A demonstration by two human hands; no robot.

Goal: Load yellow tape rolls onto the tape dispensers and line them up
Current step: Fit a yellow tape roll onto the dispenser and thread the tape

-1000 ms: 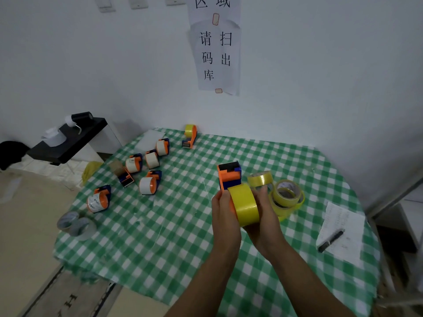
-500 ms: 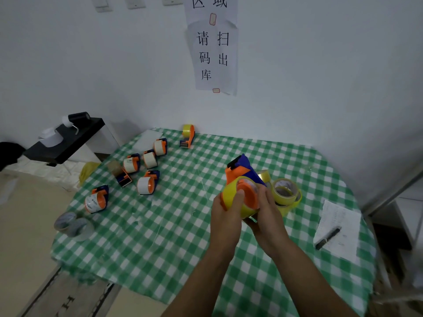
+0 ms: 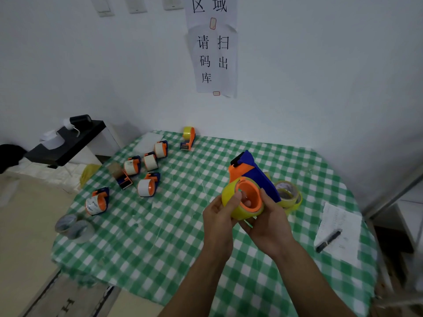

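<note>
Above the middle of the table I hold a blue and orange tape dispenser [image 3: 256,172] with a yellow tape roll [image 3: 231,197] seated around its orange hub. My left hand [image 3: 219,213] grips the roll from the left, thumb on its rim. My right hand [image 3: 267,220] grips the roll and dispenser from the right and below. Just behind them, a stack of yellow tape rolls [image 3: 289,195] lies on the cloth. One dispenser loaded with yellow tape [image 3: 189,138] stands at the table's far edge.
Several dispensers with white tape [image 3: 148,186] lie scattered on the left of the green checked tablecloth [image 3: 160,236]. Clear rolls [image 3: 73,227] sit at the left corner. A paper sheet with a black pen [image 3: 329,240] lies at the right. A black side table [image 3: 66,145] stands left.
The dispenser has turned from edge-on to showing its orange hub, and it is tilted with its blue body toward the back right. Both hands have kept their hold.
</note>
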